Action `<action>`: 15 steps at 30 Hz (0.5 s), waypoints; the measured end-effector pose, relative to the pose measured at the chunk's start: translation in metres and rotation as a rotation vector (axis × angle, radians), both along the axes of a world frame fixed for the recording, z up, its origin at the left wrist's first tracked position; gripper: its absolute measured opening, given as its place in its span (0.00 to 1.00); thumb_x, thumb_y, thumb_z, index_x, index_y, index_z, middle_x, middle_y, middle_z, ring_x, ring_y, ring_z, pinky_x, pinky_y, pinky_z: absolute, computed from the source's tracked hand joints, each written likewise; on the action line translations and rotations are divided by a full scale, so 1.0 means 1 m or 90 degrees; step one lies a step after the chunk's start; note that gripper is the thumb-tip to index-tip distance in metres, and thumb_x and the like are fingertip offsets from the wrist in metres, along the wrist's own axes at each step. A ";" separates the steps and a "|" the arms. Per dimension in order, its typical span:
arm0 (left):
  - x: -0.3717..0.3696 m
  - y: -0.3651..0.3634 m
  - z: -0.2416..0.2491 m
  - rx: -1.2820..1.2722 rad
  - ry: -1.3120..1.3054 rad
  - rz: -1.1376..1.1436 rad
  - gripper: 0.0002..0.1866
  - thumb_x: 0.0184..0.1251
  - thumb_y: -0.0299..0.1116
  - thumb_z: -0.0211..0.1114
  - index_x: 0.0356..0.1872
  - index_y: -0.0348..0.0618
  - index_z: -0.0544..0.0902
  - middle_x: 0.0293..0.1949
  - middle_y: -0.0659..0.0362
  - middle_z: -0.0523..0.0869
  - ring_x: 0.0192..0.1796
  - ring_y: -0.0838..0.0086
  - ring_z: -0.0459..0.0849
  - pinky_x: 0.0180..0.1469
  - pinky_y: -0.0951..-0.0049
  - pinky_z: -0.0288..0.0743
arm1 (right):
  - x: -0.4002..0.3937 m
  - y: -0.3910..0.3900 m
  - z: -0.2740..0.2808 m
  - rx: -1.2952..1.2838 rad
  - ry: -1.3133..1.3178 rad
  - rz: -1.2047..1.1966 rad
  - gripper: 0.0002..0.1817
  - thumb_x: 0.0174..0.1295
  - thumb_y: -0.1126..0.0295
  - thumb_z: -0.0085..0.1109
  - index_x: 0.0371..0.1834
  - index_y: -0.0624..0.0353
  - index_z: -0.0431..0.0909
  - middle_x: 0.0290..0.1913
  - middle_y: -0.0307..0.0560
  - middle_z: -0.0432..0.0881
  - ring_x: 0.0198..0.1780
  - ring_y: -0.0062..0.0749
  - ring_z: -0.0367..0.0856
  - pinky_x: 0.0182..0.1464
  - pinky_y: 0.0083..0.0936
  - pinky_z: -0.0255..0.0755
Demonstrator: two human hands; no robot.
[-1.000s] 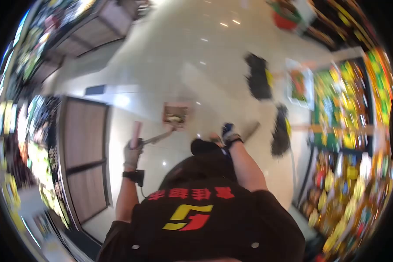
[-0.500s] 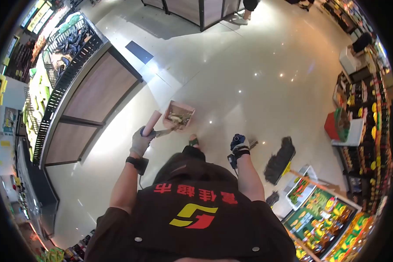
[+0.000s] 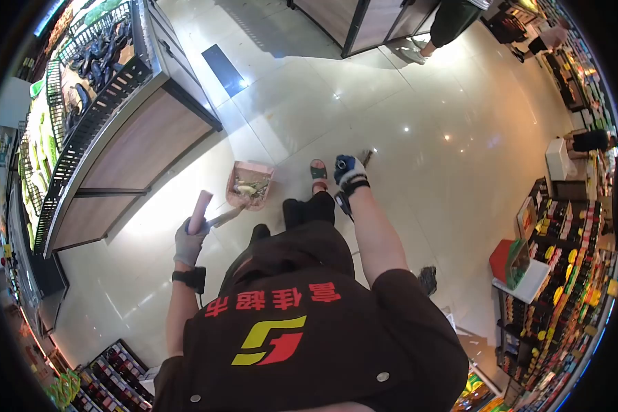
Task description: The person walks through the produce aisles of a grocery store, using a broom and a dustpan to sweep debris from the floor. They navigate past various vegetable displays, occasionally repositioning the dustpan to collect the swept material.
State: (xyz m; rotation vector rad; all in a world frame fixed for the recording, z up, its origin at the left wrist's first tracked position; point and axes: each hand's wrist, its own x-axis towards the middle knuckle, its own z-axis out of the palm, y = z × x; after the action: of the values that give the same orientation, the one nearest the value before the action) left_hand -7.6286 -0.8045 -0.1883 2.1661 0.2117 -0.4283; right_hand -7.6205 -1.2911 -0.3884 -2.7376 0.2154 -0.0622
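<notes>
My left hand, in a grey glove, is closed around the pink tube-like handle of a long-handled dustpan. Just ahead, on the floor, sits its pinkish pan, with pale and greenish scraps inside. My right hand, in a blue and white glove, is closed on what looks like a broom, its handle seen nearly end-on. A dark brush-like piece shows past the fingers; most of the handle is hidden. My sandalled foot is between the pan and my right hand.
To the left stands a produce stand with eggplants in black crates. Ahead is another wooden stand, with a person's leg beside it. Shelves of goods and a red and green bin line the right side.
My body has turned and moved forward. My right hand now reaches farther ahead, and the pan appears farther left. A black broom head seen at right earlier is out of sight.
</notes>
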 end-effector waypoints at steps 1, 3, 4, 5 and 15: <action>0.007 0.008 0.007 -0.015 0.012 0.033 0.13 0.54 0.35 0.69 0.40 0.41 0.82 0.23 0.66 0.78 0.21 0.83 0.71 0.24 0.79 0.66 | 0.035 0.007 0.009 -0.026 -0.016 0.013 0.07 0.44 0.71 0.58 0.16 0.47 0.70 0.15 0.33 0.71 0.19 0.28 0.72 0.19 0.24 0.63; 0.026 -0.007 0.006 -0.017 0.045 0.112 0.14 0.54 0.35 0.69 0.40 0.40 0.82 0.22 0.68 0.76 0.20 0.86 0.68 0.22 0.81 0.62 | 0.107 0.001 0.017 0.086 0.077 0.013 0.06 0.44 0.70 0.58 0.16 0.48 0.71 0.16 0.36 0.72 0.19 0.30 0.73 0.20 0.26 0.65; 0.036 -0.016 0.007 -0.027 0.056 0.153 0.14 0.54 0.34 0.69 0.40 0.40 0.82 0.21 0.69 0.75 0.19 0.87 0.67 0.21 0.83 0.61 | 0.153 -0.002 -0.025 0.178 0.069 0.001 0.06 0.45 0.70 0.58 0.15 0.48 0.71 0.15 0.36 0.72 0.18 0.30 0.72 0.19 0.26 0.65; 0.049 -0.029 0.012 -0.023 0.078 0.205 0.13 0.54 0.34 0.69 0.40 0.40 0.81 0.21 0.69 0.75 0.19 0.87 0.68 0.21 0.84 0.61 | 0.184 -0.002 -0.010 0.151 0.035 0.041 0.07 0.47 0.67 0.58 0.15 0.46 0.71 0.15 0.35 0.72 0.17 0.29 0.71 0.18 0.26 0.63; 0.124 -0.083 0.048 0.088 0.092 0.352 0.15 0.56 0.37 0.69 0.40 0.41 0.80 0.24 0.69 0.74 0.22 0.86 0.67 0.23 0.81 0.62 | 0.412 -0.058 -0.015 1.117 0.331 -0.046 0.06 0.60 0.60 0.50 0.27 0.43 0.71 0.18 0.29 0.70 0.13 0.23 0.67 0.13 0.22 0.57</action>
State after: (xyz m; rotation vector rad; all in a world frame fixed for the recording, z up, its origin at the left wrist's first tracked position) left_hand -7.5044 -0.8876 -0.1406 2.0962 0.9170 -0.2536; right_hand -7.2087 -1.3487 -0.4031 -0.9476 0.2924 0.5458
